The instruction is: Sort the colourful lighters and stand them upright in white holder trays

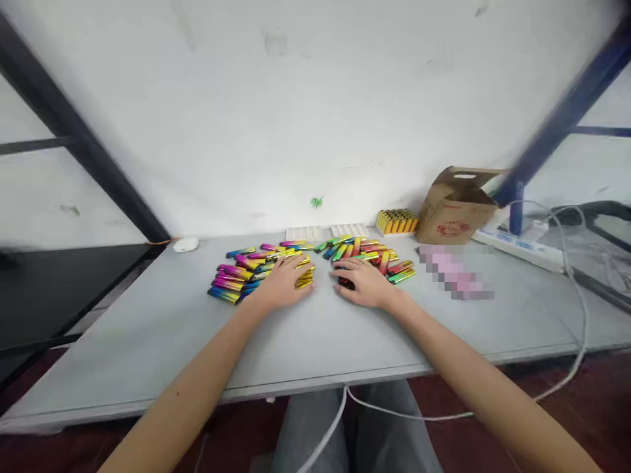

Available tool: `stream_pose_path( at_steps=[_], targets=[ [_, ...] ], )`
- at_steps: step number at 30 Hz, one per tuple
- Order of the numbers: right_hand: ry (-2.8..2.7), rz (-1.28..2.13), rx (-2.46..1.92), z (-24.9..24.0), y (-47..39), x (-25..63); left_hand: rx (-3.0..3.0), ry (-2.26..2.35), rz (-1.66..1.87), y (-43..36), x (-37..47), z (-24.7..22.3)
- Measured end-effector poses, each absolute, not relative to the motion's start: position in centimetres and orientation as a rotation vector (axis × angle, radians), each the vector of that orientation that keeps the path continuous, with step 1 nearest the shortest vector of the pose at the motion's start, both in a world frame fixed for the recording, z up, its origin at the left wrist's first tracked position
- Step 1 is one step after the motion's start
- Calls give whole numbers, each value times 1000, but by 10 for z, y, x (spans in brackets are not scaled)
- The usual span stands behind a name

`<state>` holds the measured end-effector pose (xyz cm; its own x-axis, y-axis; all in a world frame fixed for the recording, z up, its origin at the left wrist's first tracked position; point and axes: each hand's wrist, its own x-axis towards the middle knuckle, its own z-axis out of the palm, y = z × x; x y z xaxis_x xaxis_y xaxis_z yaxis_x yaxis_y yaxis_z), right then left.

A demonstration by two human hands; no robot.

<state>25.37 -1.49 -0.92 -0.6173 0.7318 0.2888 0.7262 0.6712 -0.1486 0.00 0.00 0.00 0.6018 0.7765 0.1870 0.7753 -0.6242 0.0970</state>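
Note:
My left hand (283,284) rests over the right edge of a pile of shiny lighters (235,270) in purple, yellow and blue. Its fingers are stretched out and the thumb stands apart, beside several gold ends. My right hand (365,284) lies over the front left of a second pile of lighters (382,257), in red, green and yellow. Its fingers are spread, pointing left, and they touch the near lighters. What lies under both palms is hidden. A narrow strip of grey table (323,328) separates the hands.
Two white trays with holes (304,233) (350,230) stand by the wall. Next to them is a block of upright yellow lighters (397,222) and an opened cardboard box (456,213). A blurred pink item (453,270), a power strip (522,249), a white cable (584,315) and a white device (186,245) lie around.

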Motion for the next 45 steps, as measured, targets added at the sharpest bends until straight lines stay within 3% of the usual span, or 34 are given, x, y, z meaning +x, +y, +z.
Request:
stream_pose_path(
  at_steps=[17, 23, 33, 38, 45],
  targets=[
    [-2479, 102, -1070, 3, -7, 271, 2790, 1322, 522, -1, -1, -2],
    [-2302, -40, -1307, 11, 18, 253, 2780, 1300, 557, -1, 0, -1],
    [-2280, -2, -1712, -7, 62, 212, 2788, 1307, 577, -1, -1, -3],
    [-2325, -129, -1601, -12, 55, 208, 2795, 1326, 546, -1, 0, -2],
    [-2454, -55, -1500, -10, 55, 210, 2780, 1329, 555, -2, 0, -2]
  ],
)
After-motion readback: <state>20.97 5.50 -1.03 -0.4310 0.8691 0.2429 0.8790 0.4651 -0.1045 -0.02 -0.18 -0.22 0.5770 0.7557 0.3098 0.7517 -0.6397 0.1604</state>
